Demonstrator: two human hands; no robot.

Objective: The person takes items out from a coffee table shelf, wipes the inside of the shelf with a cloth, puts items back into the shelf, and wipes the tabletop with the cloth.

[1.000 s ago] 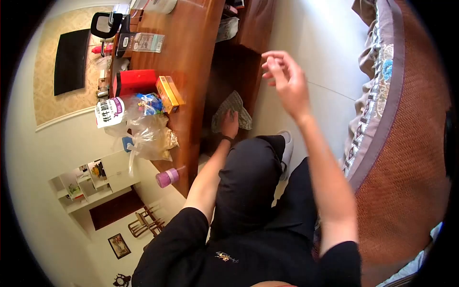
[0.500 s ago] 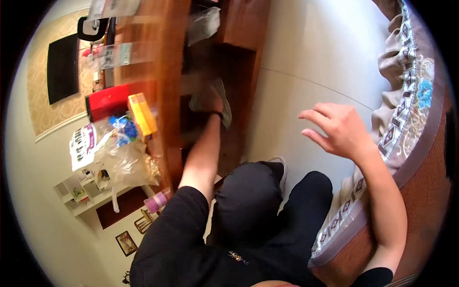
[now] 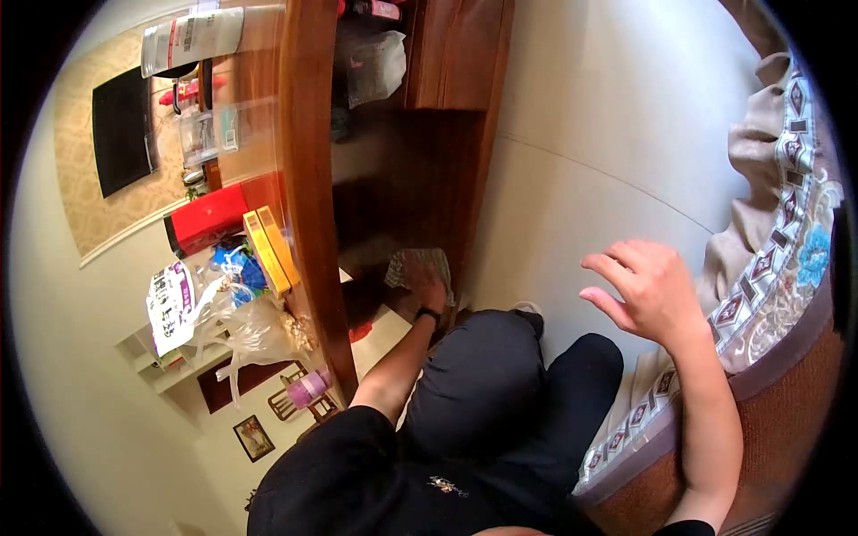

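Note:
My left hand [image 3: 430, 286] reaches into the dark lower shelf of a brown wooden table, a black band on its wrist. It presses on a pale, patterned cloth [image 3: 404, 267], which spreads out beyond the fingers against the shelf surface. The fingertips are dim and partly lost against the cloth. My right hand [image 3: 645, 288] hangs in the air over the light floor, beside the sofa cover. Its fingers are loosely bent, thumb apart, with nothing in them.
On the table top [image 3: 308, 161] are a red box [image 3: 207, 219], yellow boxes [image 3: 271, 250], plastic bags [image 3: 259, 335] and a purple-pink container [image 3: 310, 387]. A clear packet [image 3: 375, 67] lies on the lower shelf, near wooden drawers [image 3: 460, 54]. The sofa's patterned cover [image 3: 760, 295] borders the right side.
My left hand has moved with the cloth along the shelf, closer to my body. My right hand sits slightly lower in view, its pose much the same. The camera view has shifted.

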